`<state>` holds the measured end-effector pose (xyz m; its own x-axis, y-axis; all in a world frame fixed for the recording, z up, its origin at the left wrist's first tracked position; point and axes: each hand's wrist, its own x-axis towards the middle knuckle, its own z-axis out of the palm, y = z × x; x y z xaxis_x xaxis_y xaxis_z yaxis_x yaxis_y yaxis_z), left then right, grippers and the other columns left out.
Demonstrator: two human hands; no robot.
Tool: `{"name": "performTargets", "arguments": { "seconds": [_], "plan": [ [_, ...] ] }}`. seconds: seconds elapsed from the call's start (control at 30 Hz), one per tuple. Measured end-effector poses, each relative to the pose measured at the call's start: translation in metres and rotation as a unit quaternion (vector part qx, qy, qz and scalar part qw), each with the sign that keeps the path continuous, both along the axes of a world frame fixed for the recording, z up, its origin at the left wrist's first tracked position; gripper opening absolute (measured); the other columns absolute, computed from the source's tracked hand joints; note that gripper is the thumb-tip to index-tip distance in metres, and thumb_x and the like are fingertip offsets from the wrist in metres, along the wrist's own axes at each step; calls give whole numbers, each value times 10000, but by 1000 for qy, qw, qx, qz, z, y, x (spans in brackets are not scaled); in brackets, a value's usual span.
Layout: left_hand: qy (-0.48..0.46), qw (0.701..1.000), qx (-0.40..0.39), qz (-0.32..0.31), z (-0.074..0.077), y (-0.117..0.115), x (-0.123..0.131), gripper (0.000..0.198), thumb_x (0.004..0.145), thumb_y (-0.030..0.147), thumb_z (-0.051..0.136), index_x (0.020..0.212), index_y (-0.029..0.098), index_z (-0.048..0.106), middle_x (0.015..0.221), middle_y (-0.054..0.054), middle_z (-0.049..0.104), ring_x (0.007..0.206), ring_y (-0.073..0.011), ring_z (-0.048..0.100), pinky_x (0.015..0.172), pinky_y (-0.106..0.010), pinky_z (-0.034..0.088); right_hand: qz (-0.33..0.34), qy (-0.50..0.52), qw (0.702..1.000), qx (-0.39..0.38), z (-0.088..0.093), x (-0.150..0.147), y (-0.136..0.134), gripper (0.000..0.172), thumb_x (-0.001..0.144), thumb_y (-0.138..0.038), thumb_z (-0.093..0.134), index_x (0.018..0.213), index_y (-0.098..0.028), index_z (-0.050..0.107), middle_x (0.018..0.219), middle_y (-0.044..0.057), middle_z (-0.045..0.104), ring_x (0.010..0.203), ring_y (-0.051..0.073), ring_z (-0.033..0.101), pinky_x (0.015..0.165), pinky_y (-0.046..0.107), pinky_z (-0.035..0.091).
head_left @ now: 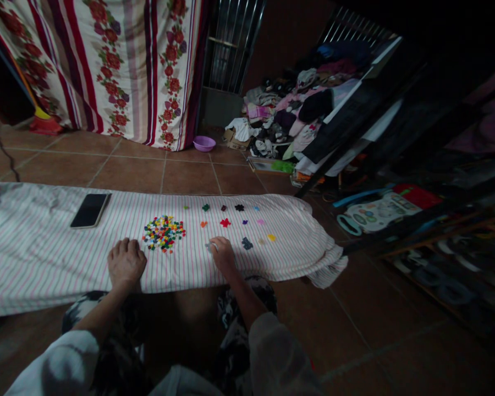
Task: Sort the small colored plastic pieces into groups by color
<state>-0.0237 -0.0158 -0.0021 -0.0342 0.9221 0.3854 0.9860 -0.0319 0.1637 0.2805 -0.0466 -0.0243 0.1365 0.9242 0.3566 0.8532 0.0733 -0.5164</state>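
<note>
A heap of small multicoloured pieces (164, 233) lies on the striped cloth (190, 275). Right of it are small groups sorted by colour, among them a red group (225, 223), a black one (240, 208), a dark green one (206, 207), a dark grey one (247, 243) and a yellow one (271, 237). My left hand (126, 263) rests on the cloth at the heap's lower left, its fingers bent and slightly apart, with nothing seen in it. Between the heap and the dark grey group, my right hand (223, 254) has its fingertips closed at some light grey pieces (209, 246).
A phone (91, 211) lies on the cloth at the left. Beyond, on the tiled floor, are a purple basin (204, 143), a red dustpan (46, 125) and a pile of clothes (289, 113). A floral curtain (136, 71) hangs behind.
</note>
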Motion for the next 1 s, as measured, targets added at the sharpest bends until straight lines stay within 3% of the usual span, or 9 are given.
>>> {"name": "performTargets", "arguments": {
  "seconds": [0.27, 0.5, 0.7, 1.0],
  "plan": [
    [-1, 1000, -5, 5, 0, 1, 0, 319, 899, 257, 410, 1096, 138, 631, 1263, -180, 614, 1221, -315, 519, 1003, -462, 387, -9, -39, 998, -40, 3, -3, -2, 253, 892, -87, 528, 1029, -176, 720, 1081, 95, 688, 1012, 219, 569, 913, 341, 468],
    [4, 1000, 4, 3, -4, 2, -2, 314, 906, 259, 399, 1089, 144, 627, 1266, -170, 611, 1221, -311, 523, 996, -454, 391, -16, -59, 997, -49, 6, -6, -5, 397, 843, -25, 480, 1136, -176, 701, 1129, 97, 681, 1043, 218, 565, 927, 333, 457],
    [-1, 1000, 4, 6, -5, 3, -1, 327, 916, 267, 395, 1109, 139, 626, 1258, -170, 618, 1208, -313, 527, 993, -461, 398, 13, -63, 997, -53, 6, -6, -7, 314, 873, -186, 571, 1164, -167, 685, 1160, 116, 675, 1071, 244, 570, 954, 365, 453],
    [2, 1000, 2, 3, -4, 3, -1, 299, 899, 241, 416, 1084, 139, 628, 1251, -173, 617, 1212, -311, 518, 999, -450, 392, 29, -41, 998, -23, -2, -1, -4, 245, 889, -171, 544, 1086, -170, 689, 1109, 107, 694, 1039, 236, 587, 942, 363, 460]
  ]
}}
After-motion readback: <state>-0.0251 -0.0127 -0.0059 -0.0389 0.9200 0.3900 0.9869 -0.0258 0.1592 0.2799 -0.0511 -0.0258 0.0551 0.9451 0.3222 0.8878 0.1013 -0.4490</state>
